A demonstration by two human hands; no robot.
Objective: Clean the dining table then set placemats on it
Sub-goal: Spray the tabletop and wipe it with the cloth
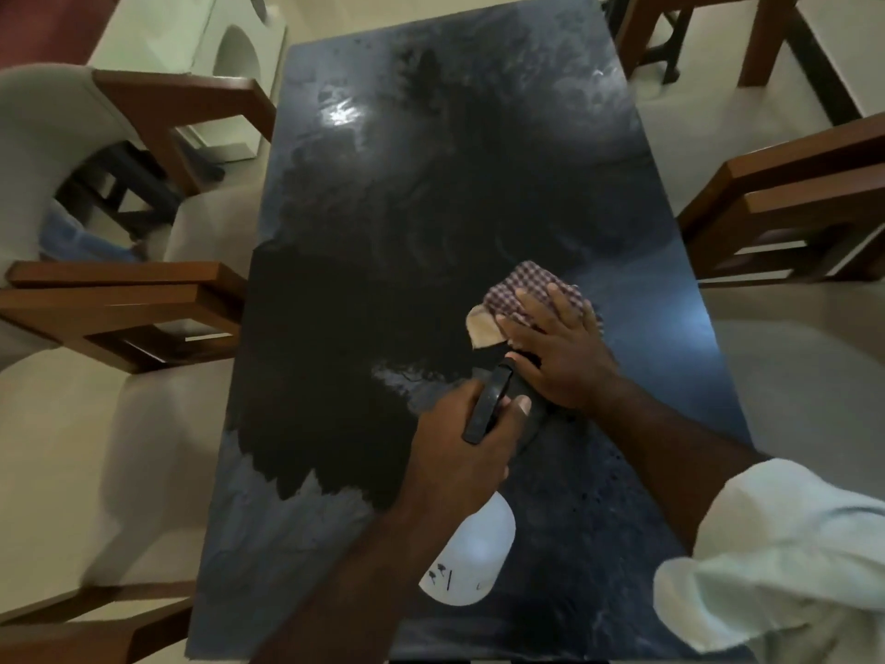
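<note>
A dark glossy dining table (373,261) fills the middle of the view, streaked with damp marks. My right hand (555,347) presses flat on a checked cloth (522,294) lying right of the table's centre, fingers spread. My left hand (464,448) grips a white spray bottle (474,553) by its black trigger head (493,404), held just above the table near the right hand's wrist. No placemats are in view.
Wooden chairs with pale cushions stand around the table: two on the left (124,309), one at the right (790,218), another at the back right (718,35). A white cabinet (225,55) stands at the back left. The floor is pale tile.
</note>
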